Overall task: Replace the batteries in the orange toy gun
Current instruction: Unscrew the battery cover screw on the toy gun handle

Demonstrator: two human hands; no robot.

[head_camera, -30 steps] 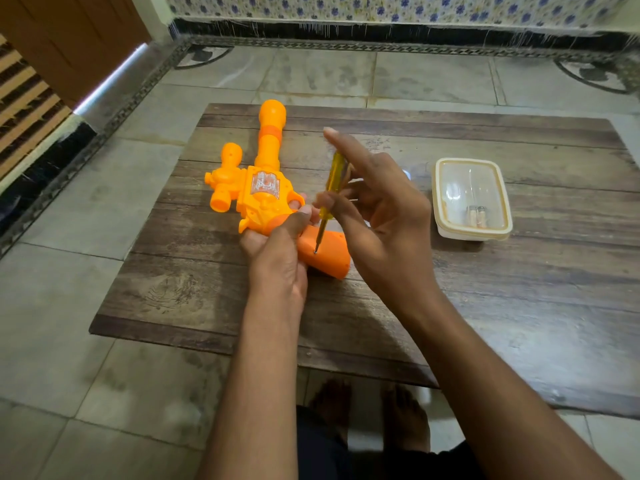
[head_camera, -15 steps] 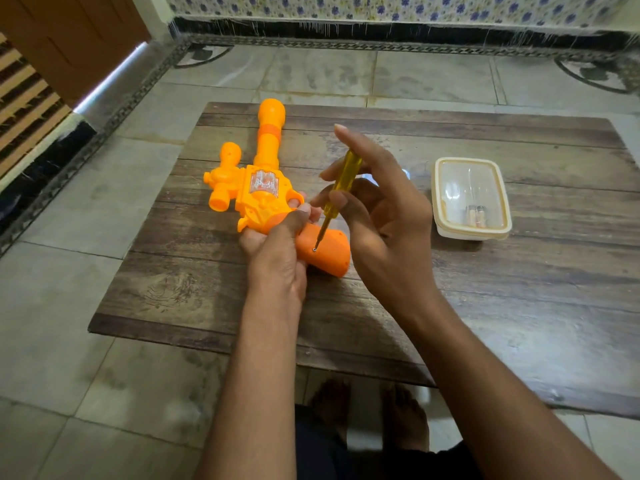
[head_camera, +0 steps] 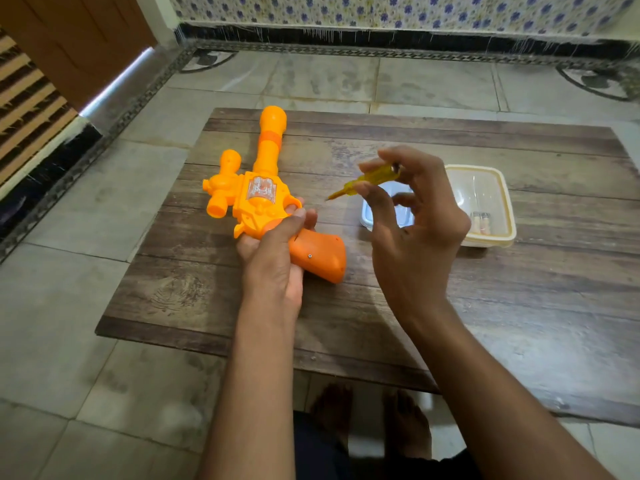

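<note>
The orange toy gun lies on the low wooden table, barrel pointing away from me. My left hand grips it where the body meets the darker orange handle, which shows a small screw. My right hand pinches a yellow screwdriver between thumb and fingers, lifted to the right of the gun, tip pointing left and clear of the handle.
A clear plastic box with a cream rim stands right of my hand, with batteries inside. Its lid lies partly hidden behind my right hand. Tiled floor surrounds the table; bare feet show below the near edge.
My right hand has lifted the screwdriver off the handle's screw and swung it up and right, now nearly level. The left hand keeps its grip on the gun.
</note>
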